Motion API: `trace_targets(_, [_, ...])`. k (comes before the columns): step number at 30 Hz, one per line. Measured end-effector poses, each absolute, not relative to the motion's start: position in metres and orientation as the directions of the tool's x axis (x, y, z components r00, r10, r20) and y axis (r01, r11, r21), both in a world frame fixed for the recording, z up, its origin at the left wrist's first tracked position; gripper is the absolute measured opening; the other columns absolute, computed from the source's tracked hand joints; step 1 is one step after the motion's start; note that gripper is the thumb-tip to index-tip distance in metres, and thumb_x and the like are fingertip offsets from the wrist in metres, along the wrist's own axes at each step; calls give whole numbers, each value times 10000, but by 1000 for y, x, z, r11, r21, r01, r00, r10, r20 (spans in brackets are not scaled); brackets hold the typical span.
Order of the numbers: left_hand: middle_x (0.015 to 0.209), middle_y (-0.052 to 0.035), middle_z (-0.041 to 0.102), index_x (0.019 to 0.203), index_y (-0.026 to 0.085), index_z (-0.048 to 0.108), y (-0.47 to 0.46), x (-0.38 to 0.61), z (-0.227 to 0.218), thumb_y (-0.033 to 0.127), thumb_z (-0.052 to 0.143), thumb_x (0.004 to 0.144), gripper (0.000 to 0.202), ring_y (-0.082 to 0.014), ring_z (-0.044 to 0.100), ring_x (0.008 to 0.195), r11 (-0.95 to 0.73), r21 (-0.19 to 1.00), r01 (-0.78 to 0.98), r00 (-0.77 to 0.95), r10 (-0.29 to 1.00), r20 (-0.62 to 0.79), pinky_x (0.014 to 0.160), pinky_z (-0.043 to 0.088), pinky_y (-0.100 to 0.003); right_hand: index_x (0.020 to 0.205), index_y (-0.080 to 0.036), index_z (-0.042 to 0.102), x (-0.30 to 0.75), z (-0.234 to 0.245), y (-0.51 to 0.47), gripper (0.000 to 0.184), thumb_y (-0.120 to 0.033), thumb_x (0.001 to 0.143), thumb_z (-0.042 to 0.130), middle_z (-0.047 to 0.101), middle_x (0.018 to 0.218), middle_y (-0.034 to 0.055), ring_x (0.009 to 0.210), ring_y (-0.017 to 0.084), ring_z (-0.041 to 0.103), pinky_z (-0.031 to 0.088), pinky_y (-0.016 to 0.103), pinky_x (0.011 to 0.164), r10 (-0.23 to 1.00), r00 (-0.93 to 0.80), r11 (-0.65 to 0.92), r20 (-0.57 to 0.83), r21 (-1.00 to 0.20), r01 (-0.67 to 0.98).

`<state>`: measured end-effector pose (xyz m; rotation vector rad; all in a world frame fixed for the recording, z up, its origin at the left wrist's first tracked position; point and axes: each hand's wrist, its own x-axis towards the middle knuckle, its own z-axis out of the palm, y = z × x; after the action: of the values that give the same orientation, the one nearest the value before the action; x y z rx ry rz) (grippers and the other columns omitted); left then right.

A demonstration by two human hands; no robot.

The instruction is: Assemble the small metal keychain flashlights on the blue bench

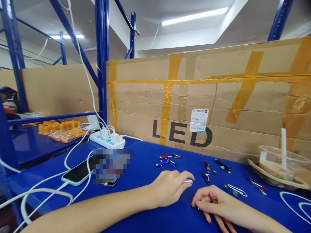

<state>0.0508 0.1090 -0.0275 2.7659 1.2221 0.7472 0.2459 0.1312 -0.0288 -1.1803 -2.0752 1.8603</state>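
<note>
Fingers wrapped round a small silver metal cylinder (pixel 188 181), my left hand (pixel 170 187) rests just above the blue tabletop. My right hand (pixel 213 204) lies close by on the right, thumb and forefinger pinched together; a tiny shiny bit shows under the fingertips, too covered to name. Beyond my left hand lie a red mini flashlight (pixel 165 157) and a blue mini flashlight (pixel 162 163), each with a carabiner clip. Past my right hand are a dark red tube (pixel 207 166), a black tube (pixel 222 164), a black carabiner (pixel 206 178) and a silver carabiner (pixel 236 190).
A red carabiner (pixel 257 184) lies near a plastic drink cup (pixel 279 163) in a cardboard holder. On the left are a phone (pixel 77 173), white cables and a power strip (pixel 107 139). Tall cardboard (pixel 145 106) walls off the back; orange parts (pixel 59 127) sit beyond a blue post.
</note>
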Motion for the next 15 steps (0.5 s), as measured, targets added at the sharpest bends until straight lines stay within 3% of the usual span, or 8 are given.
trace_targets(5, [998,-28,631,1131,231,451,108,51,-27,292,284,930,268,-187,605,906,-668,196,718,571,726,383,804,458,-309,934,-139,482,247,-34,134,466,-551,722,538,570,686,-13,381,57,563,366,72,272,601,-684,-66,-414,-878,474])
trace_targets(11, [1047,-25,614,1119,227,451,107,51,-26,277,291,929,254,-169,583,961,-667,241,705,557,731,394,839,436,-281,936,-137,494,245,-31,131,445,-531,733,532,570,684,-14,367,48,552,355,65,262,618,-679,-60,-396,-885,461])
trace_targets(15, [855,-6,620,1086,219,450,106,51,-25,281,273,932,243,-133,599,771,-637,345,690,507,765,397,696,452,-220,956,-134,502,244,-32,131,449,-531,745,517,572,739,3,371,51,553,363,80,258,636,-697,-46,-332,-917,396])
